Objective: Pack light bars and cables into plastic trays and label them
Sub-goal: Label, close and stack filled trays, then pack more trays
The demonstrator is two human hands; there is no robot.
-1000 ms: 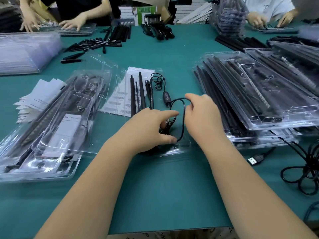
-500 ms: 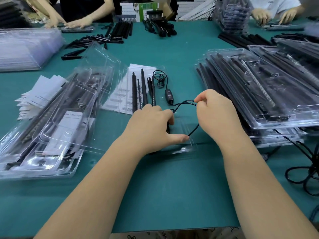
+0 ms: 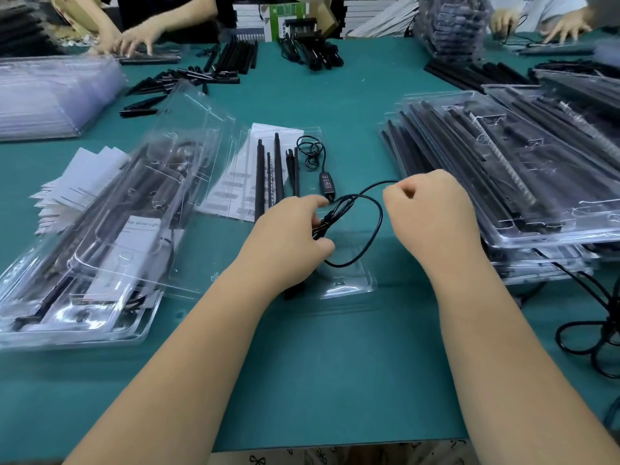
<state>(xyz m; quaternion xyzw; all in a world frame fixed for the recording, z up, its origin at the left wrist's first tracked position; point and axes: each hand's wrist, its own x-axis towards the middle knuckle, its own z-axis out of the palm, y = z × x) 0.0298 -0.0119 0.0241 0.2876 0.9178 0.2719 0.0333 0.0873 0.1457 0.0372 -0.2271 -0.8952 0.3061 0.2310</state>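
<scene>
A clear tray [image 3: 349, 283] holds light bars [image 3: 260, 176]. Above it, your left hand [image 3: 288, 236] pinches the looped cable [image 3: 377, 229]; your right hand [image 3: 432, 213] grips its end.

Open tray [image 3: 349, 283] at centre of table [image 3: 335, 380], packed trays [image 3: 84, 263] left, tray stack [image 3: 523, 182] right, bars [image 3: 235, 58] behind.

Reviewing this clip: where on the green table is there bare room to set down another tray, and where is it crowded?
Bare green table mat lies along the near edge, between the forearms and beneath the open clear plastic tray. Another free strip runs mid-table, between the loose black light bars and the right stack of filled clear trays. The left side is crowded by packed clear trays and white paper labels.
</scene>
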